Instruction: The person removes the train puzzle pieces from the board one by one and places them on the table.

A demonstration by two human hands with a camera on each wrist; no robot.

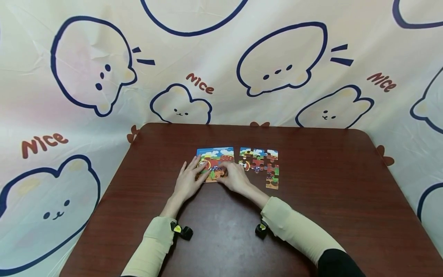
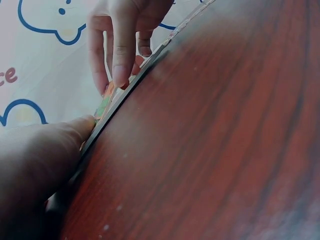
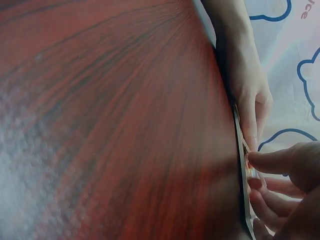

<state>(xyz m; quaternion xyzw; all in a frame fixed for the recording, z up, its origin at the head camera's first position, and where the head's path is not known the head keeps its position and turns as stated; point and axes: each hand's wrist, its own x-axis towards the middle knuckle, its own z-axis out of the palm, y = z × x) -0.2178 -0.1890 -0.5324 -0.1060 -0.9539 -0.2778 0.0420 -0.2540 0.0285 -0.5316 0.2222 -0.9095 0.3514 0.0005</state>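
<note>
A colourful jigsaw puzzle [image 1: 217, 153] lies flat toward the back of the table, partly covered by both hands. My left hand [image 1: 188, 180] rests on its left side with fingers spread and fairly straight. Over the lower right part, my right hand [image 1: 236, 179] has its fingers bent and pinches a puzzle piece at the board; the hand mostly hides the piece. In the left wrist view the thumb and fingers of the right hand [image 2: 122, 45] point down at the board's edge. Several joined puzzle pieces [image 1: 272, 181] lie just right of the board.
The dark red-brown wooden table [image 1: 221, 238] carries the puzzle and pieces. A pale cloth [image 1: 221, 57] with blue cartoon outlines hangs behind and beside it. Black wrist cameras [image 1: 187, 233] sit at both cuffs, over the near part of the table.
</note>
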